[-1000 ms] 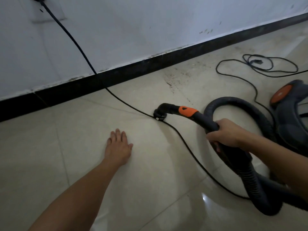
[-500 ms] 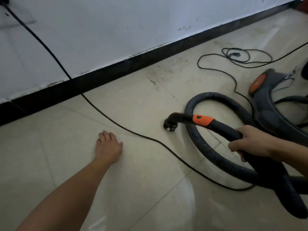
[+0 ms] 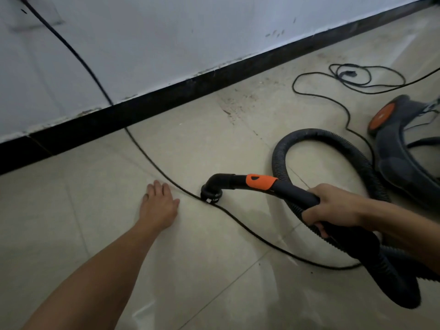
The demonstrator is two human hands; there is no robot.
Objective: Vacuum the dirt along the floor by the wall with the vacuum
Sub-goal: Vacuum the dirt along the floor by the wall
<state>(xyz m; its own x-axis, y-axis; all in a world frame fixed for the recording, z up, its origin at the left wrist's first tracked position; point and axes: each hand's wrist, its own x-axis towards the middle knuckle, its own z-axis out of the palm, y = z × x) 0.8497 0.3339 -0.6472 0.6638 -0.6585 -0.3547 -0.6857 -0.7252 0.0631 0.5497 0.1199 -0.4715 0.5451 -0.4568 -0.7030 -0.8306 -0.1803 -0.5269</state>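
A pale tiled floor meets a white wall along a black baseboard. Scattered dirt speckles the tiles close to the baseboard, up and to the right of the nozzle. The right hand is wrapped firmly around the dark handle of the vacuum wand, just behind its orange collar. The curved nozzle points down at the floor and sits right on a black power cord that runs from the wall across the tiles, lying between the nozzle and the dirt. The left hand lies flat on the floor, fingers loosely spread, holding nothing, its thumb just beside the cord. The ribbed hose loops behind the wand toward the vacuum body at the right. A thinner cable lies tangled near the wall beyond.
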